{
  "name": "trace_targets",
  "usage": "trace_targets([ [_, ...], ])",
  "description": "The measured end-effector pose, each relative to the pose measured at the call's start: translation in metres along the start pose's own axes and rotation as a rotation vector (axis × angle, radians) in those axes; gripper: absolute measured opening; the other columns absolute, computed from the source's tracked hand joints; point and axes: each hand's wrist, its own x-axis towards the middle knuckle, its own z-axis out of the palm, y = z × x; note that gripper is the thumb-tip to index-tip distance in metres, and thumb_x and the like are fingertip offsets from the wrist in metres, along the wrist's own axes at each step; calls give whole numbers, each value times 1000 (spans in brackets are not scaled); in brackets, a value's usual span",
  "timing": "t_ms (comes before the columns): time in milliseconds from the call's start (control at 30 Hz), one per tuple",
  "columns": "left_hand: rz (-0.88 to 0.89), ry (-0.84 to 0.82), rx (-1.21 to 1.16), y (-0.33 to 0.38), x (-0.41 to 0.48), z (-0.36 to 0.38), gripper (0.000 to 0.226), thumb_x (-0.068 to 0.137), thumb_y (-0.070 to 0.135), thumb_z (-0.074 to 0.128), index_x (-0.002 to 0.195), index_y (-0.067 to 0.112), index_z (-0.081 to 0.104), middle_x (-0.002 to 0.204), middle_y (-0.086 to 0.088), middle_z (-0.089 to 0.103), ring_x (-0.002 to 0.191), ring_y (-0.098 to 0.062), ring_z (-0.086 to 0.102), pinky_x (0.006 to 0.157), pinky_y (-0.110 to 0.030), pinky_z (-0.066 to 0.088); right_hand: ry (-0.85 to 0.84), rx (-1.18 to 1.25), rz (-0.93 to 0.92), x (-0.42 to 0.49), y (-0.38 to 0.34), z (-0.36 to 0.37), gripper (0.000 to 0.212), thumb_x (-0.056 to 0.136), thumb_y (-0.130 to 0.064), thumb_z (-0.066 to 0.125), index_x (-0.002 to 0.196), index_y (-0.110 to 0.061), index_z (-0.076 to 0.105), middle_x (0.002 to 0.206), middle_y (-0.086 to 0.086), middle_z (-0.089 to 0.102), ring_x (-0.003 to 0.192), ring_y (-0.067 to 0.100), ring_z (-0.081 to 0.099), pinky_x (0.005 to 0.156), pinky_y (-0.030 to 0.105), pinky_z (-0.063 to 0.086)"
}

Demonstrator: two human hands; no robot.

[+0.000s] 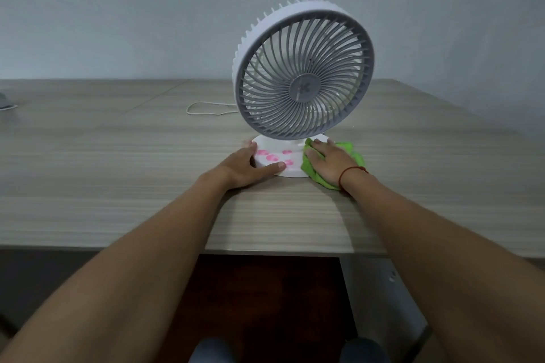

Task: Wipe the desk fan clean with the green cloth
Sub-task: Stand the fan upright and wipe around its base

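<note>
A white desk fan (pixel 303 74) with a grey grille stands upright on the wooden desk (pixel 118 186). Its round white base (pixel 290 172) carries pink marks (pixel 272 158). My left hand (pixel 247 165) grips the left edge of the base, thumb lying along its front. My right hand (pixel 327 160) presses flat on a crumpled green cloth (pixel 355 153), which lies against the right side of the base. A red string circles my right wrist.
The fan's white cable (pixel 206 107) loops on the desk behind and left of the fan. A grey object (pixel 6 102) sits at the far left edge. The desk's front edge (pixel 265 252) runs below my forearms; a grey wall stands behind.
</note>
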Motion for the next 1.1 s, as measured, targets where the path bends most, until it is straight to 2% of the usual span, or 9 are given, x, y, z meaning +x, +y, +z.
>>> trace_targets([
  [200, -15, -4, 6, -1, -2, 0, 111, 73, 72, 60, 154, 10, 15, 161, -1, 23, 145, -18, 29, 116, -29, 23, -56, -37, -52, -1, -30, 5, 48, 101, -34, 27, 145, -16, 35, 156, 11, 31, 145, 26, 27, 117, 33, 22],
  [367, -12, 23, -37, -3, -2, 0, 109, 72, 67, 65, 153, 12, 17, 163, 1, 16, 147, -17, 25, 118, -27, 20, -113, 184, -76, -7, -51, 9, 49, 98, -37, 29, 136, -15, 50, 149, 11, 43, 136, 26, 39, 109, 34, 29],
  [433, -28, 25, -68, -4, -2, 1, 111, 66, 70, 67, 152, 15, 22, 159, 2, 27, 145, -18, 31, 118, -30, 25, -95, 341, -73, -11, -49, 8, 47, 97, -37, 33, 133, -17, 55, 148, 7, 46, 135, 22, 41, 106, 30, 29],
  [533, -10, 91, -168, -5, -2, 1, 85, 62, 63, 75, 133, 24, 50, 129, 7, 62, 119, -14, 60, 103, -29, 46, 50, 405, -98, -17, -36, 3, 41, 96, -22, 37, 131, -14, 57, 145, 6, 49, 135, 21, 42, 106, 25, 28],
  [633, -35, 237, -271, 7, -8, 3, 57, 83, 41, 69, 132, 17, 52, 125, 5, 59, 109, -9, 54, 94, -22, 38, 195, 402, -29, -19, -13, -3, 41, 93, -9, 40, 130, -11, 57, 139, 10, 54, 130, 27, 47, 109, 28, 32],
  [700, -90, 319, -241, 18, -8, 8, 63, 86, 49, 61, 136, 13, 49, 140, -2, 53, 122, -17, 51, 103, -25, 36, 251, 415, 75, -20, 0, -5, 43, 90, -13, 44, 132, -16, 54, 140, 8, 54, 129, 27, 49, 111, 32, 36],
  [800, -136, 290, -231, 35, -12, 19, 89, 75, 70, 59, 140, 11, 43, 149, 0, 45, 139, -16, 42, 117, -32, 30, 248, 310, 212, -23, 14, -9, 45, 87, -25, 51, 131, -20, 53, 139, 8, 55, 129, 29, 50, 111, 37, 37],
  [933, -30, 412, -170, 48, -18, 32, 68, 67, 65, 69, 112, 15, 58, 121, 0, 67, 114, -19, 63, 104, -40, 46, 256, 158, 294, -31, 17, -8, 45, 85, -42, 53, 123, -18, 59, 130, 9, 62, 124, 30, 53, 106, 37, 36],
  [1100, 77, 510, -43, 53, -20, 41, 52, 70, 56, 71, 96, 12, 69, 107, -6, 69, 104, -28, 63, 97, -40, 47, 313, 165, 249, -34, 9, -5, 47, 84, -46, 57, 120, -17, 63, 125, 12, 65, 119, 31, 56, 101, 37, 41],
])
